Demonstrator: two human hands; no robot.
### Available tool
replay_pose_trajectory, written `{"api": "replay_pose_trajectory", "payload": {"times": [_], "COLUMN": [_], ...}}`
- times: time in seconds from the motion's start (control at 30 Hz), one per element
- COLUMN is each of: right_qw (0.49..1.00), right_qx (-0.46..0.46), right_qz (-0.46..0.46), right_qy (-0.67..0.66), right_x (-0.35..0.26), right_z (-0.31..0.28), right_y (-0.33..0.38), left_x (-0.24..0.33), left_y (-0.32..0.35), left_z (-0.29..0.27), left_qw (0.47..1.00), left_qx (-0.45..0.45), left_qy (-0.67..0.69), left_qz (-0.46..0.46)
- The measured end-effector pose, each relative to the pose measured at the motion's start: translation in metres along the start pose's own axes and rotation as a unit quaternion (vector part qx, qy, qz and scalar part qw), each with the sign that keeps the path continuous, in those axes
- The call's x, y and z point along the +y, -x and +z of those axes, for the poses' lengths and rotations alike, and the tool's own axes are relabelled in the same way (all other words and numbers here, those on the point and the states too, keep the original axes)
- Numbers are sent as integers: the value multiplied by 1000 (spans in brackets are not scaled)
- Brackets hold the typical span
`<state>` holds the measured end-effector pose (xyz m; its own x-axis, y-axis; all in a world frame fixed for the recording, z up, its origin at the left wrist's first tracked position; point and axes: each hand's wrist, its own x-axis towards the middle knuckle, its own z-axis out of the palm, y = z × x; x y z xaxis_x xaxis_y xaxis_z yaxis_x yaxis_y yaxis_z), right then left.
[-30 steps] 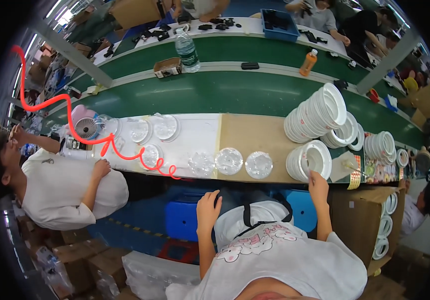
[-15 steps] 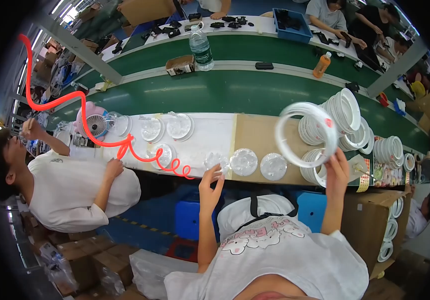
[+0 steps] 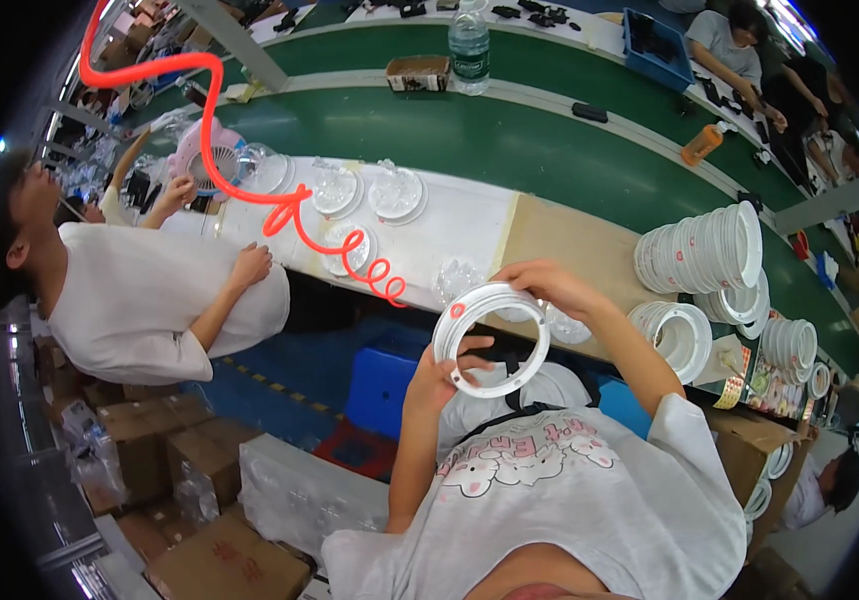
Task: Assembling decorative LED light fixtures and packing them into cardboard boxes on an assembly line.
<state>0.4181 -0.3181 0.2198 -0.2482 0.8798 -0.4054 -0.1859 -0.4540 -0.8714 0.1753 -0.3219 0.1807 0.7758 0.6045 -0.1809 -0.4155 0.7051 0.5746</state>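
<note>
Both hands hold one white ring [image 3: 493, 339] at mid-frame: my left hand [image 3: 442, 372] grips its lower left rim, my right hand [image 3: 540, 283] pinches the top right. I judge I'm checking it; next calls for turning it steadily

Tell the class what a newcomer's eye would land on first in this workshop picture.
First, the white ring held up in the middle, the left hand on its lower edge and the right hand on its top. Next, the red coiled hose snaking down from the upper left, and the stacks of white rings on the bench at right.
</note>
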Motion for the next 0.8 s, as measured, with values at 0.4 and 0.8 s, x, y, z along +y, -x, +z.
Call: {"api": "replay_pose_trajectory", "payload": {"times": [0.4, 0.8], "right_qw": [817, 832], "right_qx": [150, 300], "right_qz": [64, -36], "right_qy": [553, 465], "right_x": [93, 139], "right_z": [51, 27], "right_y": [-140, -164], "left_x": [-22, -14], "left_y": [96, 72], "left_z": [-55, -38], "left_qw": [926, 880], "left_qx": [297, 348], "left_qy": [37, -89], "left_qz": [230, 310]}}
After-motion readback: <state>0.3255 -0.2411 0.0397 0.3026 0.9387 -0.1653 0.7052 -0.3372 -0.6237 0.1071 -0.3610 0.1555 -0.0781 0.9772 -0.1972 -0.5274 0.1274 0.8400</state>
